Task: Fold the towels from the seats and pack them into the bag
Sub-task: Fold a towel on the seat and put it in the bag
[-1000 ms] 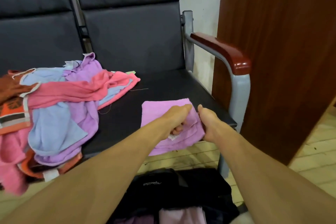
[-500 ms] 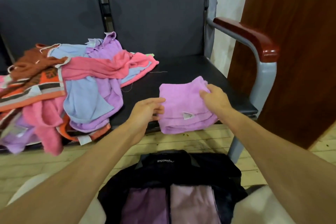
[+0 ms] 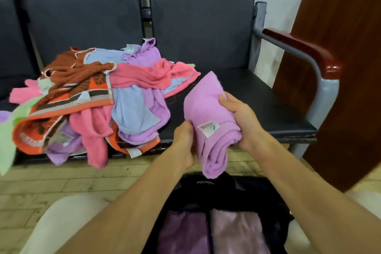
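Lilac terry, the folded towel [image 3: 210, 117], has been lifted off the seat [image 3: 257, 105] since a second ago and is gripped between left hand [image 3: 183, 140] and right hand [image 3: 239, 117], above the open bag [image 3: 206, 187] at 6 o'clock; packing seems next. Unfolded towels [image 3: 99, 101] remain heaped at 9 o'clock; an armrest [image 3: 305, 51] stands at 2 o'clock.

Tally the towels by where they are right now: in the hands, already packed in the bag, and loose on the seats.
In the hands: 1, folded purple towel
In the black bag: 2 visible, both purple folded towels
On the seats: 1 tangled pile; separate towels cannot be counted
Total countable: 3 towels, plus the pile
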The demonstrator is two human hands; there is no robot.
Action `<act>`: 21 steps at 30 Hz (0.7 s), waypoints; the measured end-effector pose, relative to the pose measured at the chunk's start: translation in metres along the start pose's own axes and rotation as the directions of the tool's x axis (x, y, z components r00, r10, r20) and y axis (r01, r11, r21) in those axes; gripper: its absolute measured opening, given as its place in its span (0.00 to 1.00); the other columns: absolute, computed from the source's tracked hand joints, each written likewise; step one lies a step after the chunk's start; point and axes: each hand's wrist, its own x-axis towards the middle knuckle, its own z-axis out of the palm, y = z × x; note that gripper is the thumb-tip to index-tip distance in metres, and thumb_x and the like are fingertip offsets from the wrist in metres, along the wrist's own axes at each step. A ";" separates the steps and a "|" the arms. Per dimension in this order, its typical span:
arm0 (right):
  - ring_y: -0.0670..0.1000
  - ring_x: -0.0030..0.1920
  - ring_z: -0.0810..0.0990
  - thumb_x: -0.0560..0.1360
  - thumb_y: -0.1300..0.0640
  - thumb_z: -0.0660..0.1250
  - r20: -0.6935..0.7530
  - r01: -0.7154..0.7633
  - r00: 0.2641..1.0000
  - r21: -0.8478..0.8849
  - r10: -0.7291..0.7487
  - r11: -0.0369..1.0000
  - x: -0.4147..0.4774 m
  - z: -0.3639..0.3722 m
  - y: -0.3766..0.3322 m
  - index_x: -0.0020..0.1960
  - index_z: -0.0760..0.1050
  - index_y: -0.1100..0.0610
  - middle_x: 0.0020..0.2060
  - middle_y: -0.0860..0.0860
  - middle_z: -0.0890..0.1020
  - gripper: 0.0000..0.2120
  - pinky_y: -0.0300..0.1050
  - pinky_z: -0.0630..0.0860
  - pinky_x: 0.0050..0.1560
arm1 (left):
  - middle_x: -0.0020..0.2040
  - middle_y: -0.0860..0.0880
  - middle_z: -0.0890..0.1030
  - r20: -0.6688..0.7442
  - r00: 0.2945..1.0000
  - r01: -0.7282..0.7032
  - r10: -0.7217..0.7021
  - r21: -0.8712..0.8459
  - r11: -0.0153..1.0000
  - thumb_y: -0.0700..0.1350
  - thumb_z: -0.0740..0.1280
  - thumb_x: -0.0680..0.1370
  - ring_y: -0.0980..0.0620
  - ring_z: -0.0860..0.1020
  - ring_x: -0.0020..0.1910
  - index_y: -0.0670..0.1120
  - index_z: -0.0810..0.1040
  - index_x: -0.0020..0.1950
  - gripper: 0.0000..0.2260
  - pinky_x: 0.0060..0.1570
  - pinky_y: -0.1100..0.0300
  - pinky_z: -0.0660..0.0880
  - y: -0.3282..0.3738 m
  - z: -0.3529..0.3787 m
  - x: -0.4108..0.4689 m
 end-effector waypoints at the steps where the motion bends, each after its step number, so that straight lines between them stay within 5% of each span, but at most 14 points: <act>1: 0.59 0.51 0.83 0.80 0.57 0.62 0.018 -0.008 1.000 0.062 0.007 0.998 -0.003 0.000 0.004 0.63 0.76 0.59 0.53 0.59 0.83 0.14 0.57 0.78 0.57 | 0.50 0.44 0.83 0.057 0.997 0.045 -0.043 -0.029 0.999 0.50 0.60 0.78 0.44 0.79 0.49 0.38 0.77 0.56 0.17 0.51 0.52 0.75 -0.001 -0.005 -0.005; 6: 0.64 0.63 0.77 0.79 0.54 0.63 -0.011 -0.058 0.998 0.122 0.060 0.991 -0.023 -0.019 0.016 0.68 0.72 0.62 0.62 0.63 0.79 0.21 0.62 0.74 0.63 | 0.59 0.40 0.81 0.302 0.924 0.241 -0.234 0.016 0.970 0.51 0.64 0.76 0.43 0.79 0.57 0.41 0.77 0.63 0.20 0.59 0.51 0.74 0.006 -0.035 -0.037; 10: 0.62 0.56 0.81 0.81 0.57 0.61 -0.188 -0.067 0.982 -0.229 0.024 0.971 -0.042 -0.042 0.030 0.56 0.78 0.59 0.54 0.62 0.82 0.09 0.61 0.76 0.60 | 0.48 0.44 0.84 0.156 0.985 0.030 -0.077 0.282 0.959 0.41 0.64 0.76 0.49 0.83 0.42 0.38 0.77 0.62 0.15 0.38 0.60 0.79 -0.010 -0.051 -0.044; 13: 0.55 0.49 0.81 0.81 0.60 0.62 -0.162 -0.077 0.986 -0.604 -0.027 0.793 -0.052 -0.061 0.055 0.55 0.77 0.58 0.54 0.59 0.82 0.07 0.53 0.77 0.56 | 0.54 0.44 0.82 0.174 0.985 -0.075 -0.004 0.446 0.892 0.36 0.61 0.79 0.47 0.82 0.48 0.42 0.74 0.64 0.14 0.44 0.53 0.81 -0.029 -0.070 -0.043; 15: 0.53 0.49 0.79 0.80 0.64 0.63 -0.111 -0.067 0.994 -0.679 -0.012 0.731 -0.056 -0.077 0.083 0.59 0.77 0.63 0.56 0.61 0.82 0.09 0.51 0.76 0.55 | 0.58 0.46 0.81 0.187 0.977 -0.004 -0.105 0.503 0.864 0.38 0.62 0.80 0.45 0.80 0.54 0.48 0.74 0.64 0.13 0.48 0.49 0.80 -0.043 -0.087 -0.037; 21: 0.55 0.60 0.79 0.80 0.57 0.64 -0.141 -0.183 0.982 -0.861 0.124 0.475 -0.064 -0.121 0.187 0.65 0.76 0.57 0.59 0.54 0.81 0.15 0.47 0.72 0.61 | 0.51 0.47 0.82 0.032 0.967 0.201 -0.254 0.521 0.830 0.48 0.61 0.82 0.49 0.81 0.45 0.48 0.75 0.62 0.11 0.47 0.51 0.78 -0.111 -0.125 -0.008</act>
